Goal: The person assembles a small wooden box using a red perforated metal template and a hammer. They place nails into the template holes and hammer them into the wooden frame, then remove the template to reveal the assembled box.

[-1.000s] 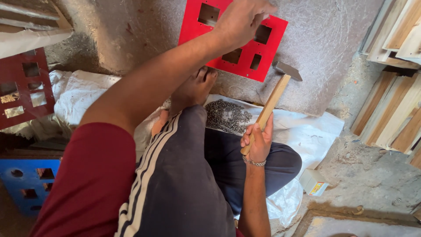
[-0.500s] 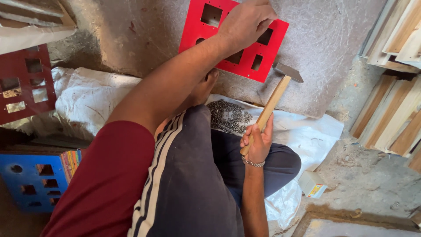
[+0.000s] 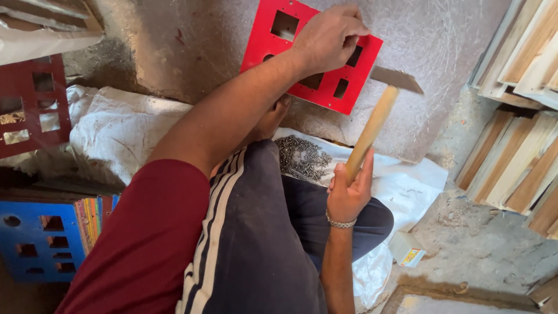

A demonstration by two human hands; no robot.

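A red panel [image 3: 273, 43] with several rectangular cut-outs lies on a grey stone slab [image 3: 192, 40]. My left hand [image 3: 328, 36] rests on the panel near its right side, fingers curled as if pinching something small that I cannot make out. My right hand [image 3: 349, 189] grips the wooden handle of a hammer [image 3: 378, 113], whose metal head is raised just to the right of the panel. A heap of small dark nails [image 3: 302, 157] lies on white sacking between my bent knee and the slab.
Wooden strips [image 3: 523, 116] are stacked at the right. A dark red cut-out panel [image 3: 32, 104] leans at the left, with a blue cut-out panel [image 3: 40, 241] and a stack of coloured boards below it. A small box [image 3: 407, 250] lies on the ground by the white sacking [image 3: 116, 131].
The view has shifted slightly. My left hand stays on the red panel, and the hammer in my right hand stays raised in nearly the same spot.
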